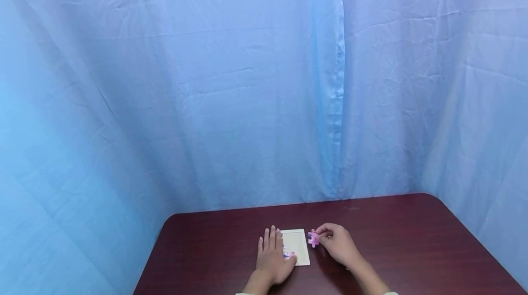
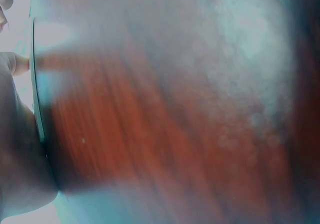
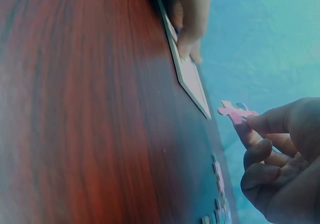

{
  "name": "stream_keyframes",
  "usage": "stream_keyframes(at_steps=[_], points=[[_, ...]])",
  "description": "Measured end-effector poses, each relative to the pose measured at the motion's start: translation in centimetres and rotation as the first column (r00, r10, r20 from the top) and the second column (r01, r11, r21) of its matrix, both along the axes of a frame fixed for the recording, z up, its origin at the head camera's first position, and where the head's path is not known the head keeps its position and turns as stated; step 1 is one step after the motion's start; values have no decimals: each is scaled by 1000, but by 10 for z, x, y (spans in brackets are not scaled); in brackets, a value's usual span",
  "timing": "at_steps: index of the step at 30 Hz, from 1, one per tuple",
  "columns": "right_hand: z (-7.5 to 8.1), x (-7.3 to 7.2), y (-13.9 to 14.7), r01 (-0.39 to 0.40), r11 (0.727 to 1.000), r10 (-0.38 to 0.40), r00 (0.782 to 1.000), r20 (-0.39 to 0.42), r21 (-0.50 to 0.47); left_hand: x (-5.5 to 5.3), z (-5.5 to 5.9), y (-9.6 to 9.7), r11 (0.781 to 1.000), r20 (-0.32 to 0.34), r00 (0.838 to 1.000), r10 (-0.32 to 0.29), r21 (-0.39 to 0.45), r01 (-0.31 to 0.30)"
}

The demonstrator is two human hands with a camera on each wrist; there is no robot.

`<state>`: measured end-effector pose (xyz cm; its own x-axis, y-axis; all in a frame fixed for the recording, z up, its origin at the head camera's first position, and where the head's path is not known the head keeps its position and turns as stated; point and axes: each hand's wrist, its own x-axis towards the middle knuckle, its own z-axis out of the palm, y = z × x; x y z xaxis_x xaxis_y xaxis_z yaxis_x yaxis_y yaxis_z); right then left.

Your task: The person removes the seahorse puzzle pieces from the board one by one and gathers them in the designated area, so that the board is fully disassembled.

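A pink jigsaw puzzle piece (image 1: 313,238) is pinched between the thumb and forefinger of my right hand (image 1: 339,244), just right of a pale puzzle frame (image 1: 303,248). In the right wrist view the same puzzle piece (image 3: 235,112) is held up above the table. My left hand (image 1: 273,258) lies with fingers extended over the left part of the frame, its thumb near the lower edge. Some coloured puzzle pieces (image 1: 287,254) sit inside the frame beside that thumb; the hand covers the rest of that side.
Several loose puzzle pieces (image 3: 220,194) lie on the table near my right hand, seen edge-on in the right wrist view. The dark red-brown table (image 1: 206,249) has rounded far corners. Blue curtains (image 1: 247,102) hang behind it and at both sides.
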<state>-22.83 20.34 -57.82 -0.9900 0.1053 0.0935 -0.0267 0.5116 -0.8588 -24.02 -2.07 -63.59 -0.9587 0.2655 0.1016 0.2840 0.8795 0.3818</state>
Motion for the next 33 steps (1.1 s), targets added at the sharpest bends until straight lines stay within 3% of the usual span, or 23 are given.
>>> stream_keyframes(at_steps=[10,18,25,33], points=[[1,-2,23,16,999,-17,999,32,29,2,-1,0,1000,-8,1000,2,-2,-2],[-5,-4,40,-4,1000,6,996,86,-19,2,1,0,1000,-2,1000,1,3,-1],[-2,-2,50,-8,996,-1,995,100,89,3,3,0,1000,4,1000,-5,22,5],[-2,1,50,-24,995,12,993,122,99,4,8,0,1000,41,999,-1,15,1]])
